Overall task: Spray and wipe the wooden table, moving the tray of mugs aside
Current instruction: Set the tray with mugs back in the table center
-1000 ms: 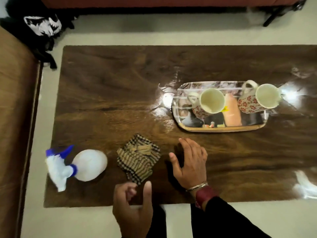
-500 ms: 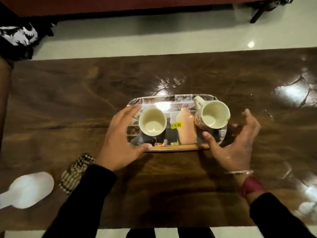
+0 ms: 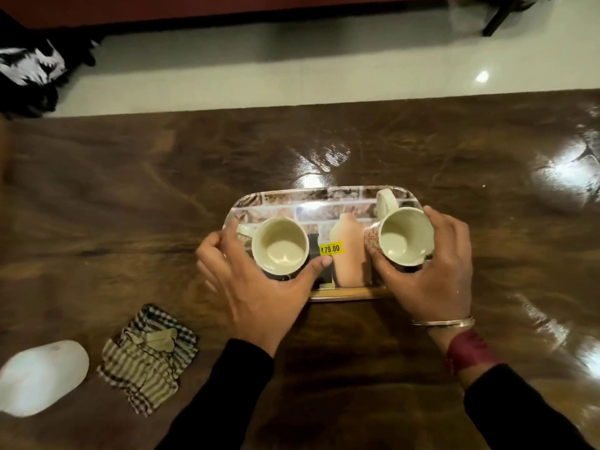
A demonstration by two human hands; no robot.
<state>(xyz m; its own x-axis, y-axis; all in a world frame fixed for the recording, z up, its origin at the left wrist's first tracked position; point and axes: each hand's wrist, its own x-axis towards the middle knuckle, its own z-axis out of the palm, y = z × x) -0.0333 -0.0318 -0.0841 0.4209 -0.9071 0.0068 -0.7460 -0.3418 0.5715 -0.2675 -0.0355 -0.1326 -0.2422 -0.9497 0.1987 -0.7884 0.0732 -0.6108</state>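
At tray (image 3: 324,203) ends, left hand (image 3: 256,287), right hand (image 3: 431,280) grip.

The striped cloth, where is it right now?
In the head view the striped cloth lies crumpled at lower left on the wooden table, beside the white spray bottle.

The tray (image 3: 324,198) stands mid-way along the wooden table (image 3: 130,206), nearer its near edge, with a left mug (image 3: 281,246) and a right mug (image 3: 404,235) rising from it. The left hand (image 3: 256,290) and right hand (image 3: 431,277) grip its two short ends, closing off both. Bare wood runs behind the tray along the far edge, and on to the left and to the right. Toward the near left corner, the striped cloth (image 3: 147,355) and the white spray bottle (image 3: 39,376), just beside each other, block the way.
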